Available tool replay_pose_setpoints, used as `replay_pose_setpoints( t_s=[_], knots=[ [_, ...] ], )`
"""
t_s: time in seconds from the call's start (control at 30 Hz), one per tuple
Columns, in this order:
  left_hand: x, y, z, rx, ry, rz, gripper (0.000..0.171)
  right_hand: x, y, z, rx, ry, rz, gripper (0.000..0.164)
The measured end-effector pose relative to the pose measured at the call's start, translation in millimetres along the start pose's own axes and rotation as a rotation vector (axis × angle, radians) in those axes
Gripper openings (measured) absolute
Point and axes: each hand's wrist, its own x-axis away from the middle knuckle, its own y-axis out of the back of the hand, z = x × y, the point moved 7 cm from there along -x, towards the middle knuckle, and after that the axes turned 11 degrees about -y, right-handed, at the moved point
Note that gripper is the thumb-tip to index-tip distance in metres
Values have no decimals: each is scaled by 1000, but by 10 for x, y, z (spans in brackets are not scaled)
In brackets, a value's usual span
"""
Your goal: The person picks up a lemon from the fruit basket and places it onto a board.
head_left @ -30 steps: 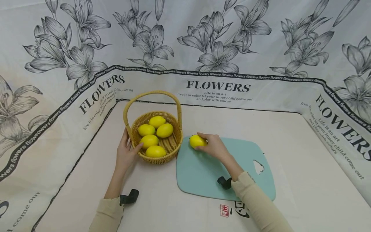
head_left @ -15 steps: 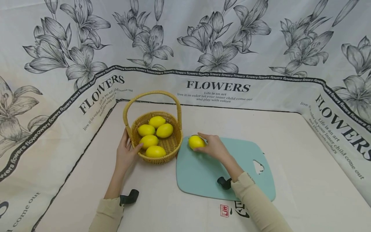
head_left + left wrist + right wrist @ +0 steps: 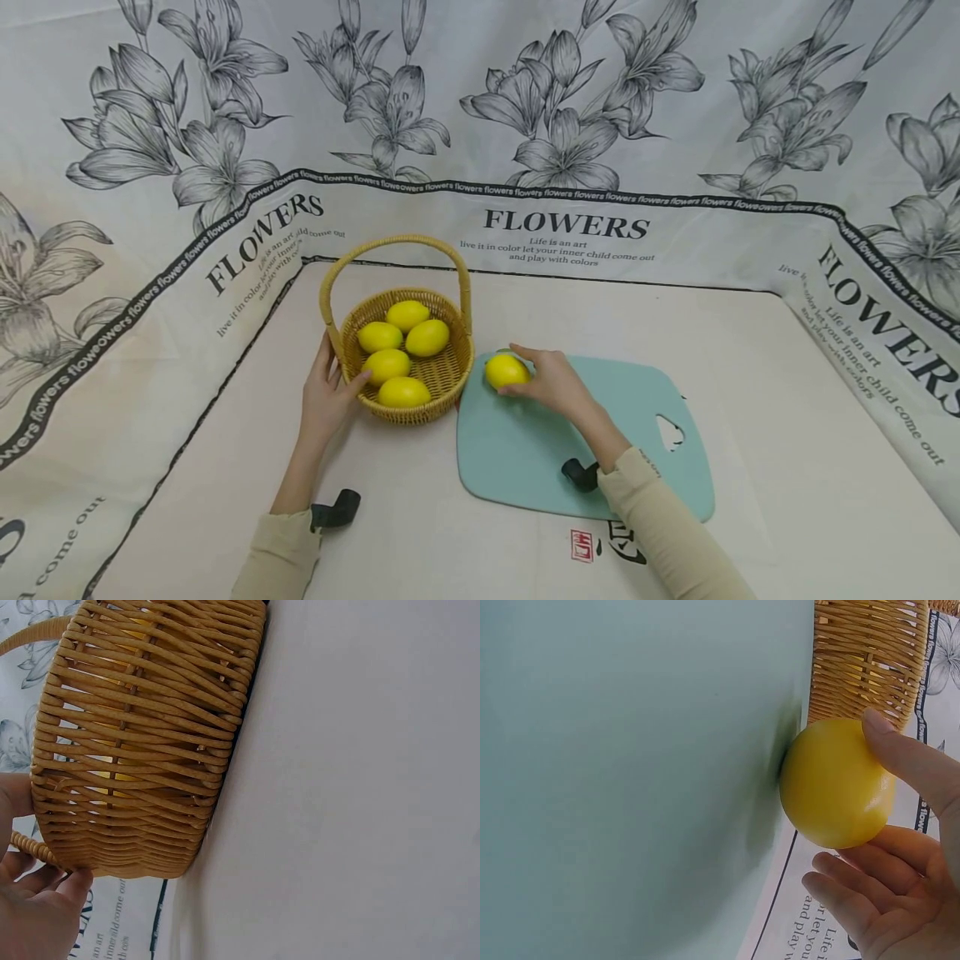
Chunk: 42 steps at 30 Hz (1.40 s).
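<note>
Nearest, two beige sleeves (image 3: 675, 529) reach in over a pale table (image 3: 405, 508), with a black fitting (image 3: 336, 509) at each wrist. Red and black printed marks (image 3: 581, 546) lie just beside the near edge of a light-blue cutting board (image 3: 517, 458). Farther out, the right hand (image 3: 555, 382) pinches a yellow lemon (image 3: 504, 372) between thumb and fingers at the board's far left corner; the lemon seems to touch the board. Left of the board, the left hand (image 3: 327, 398) grips the side of a wicker basket (image 3: 142, 727), thumb over the rim and fingers outside. Five more lemons (image 3: 403, 392) lie in the upright basket, below its arched handle (image 3: 393, 241). Behind everything hangs a pale cloth (image 3: 420, 221) printed with grey lilies and the word "FLOWERS".
</note>
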Motion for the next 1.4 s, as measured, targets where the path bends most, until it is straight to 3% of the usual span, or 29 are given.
replay_pose_setpoints(
  t_s=[0.53,1.4],
  knots=[
    [8,17,34,1,15,-5,88,17,33,60,-28,-9,-10,75],
    [-4,6,18,-29,4,-5,86,126,220,551,-125,186,-137,65]
  ],
)
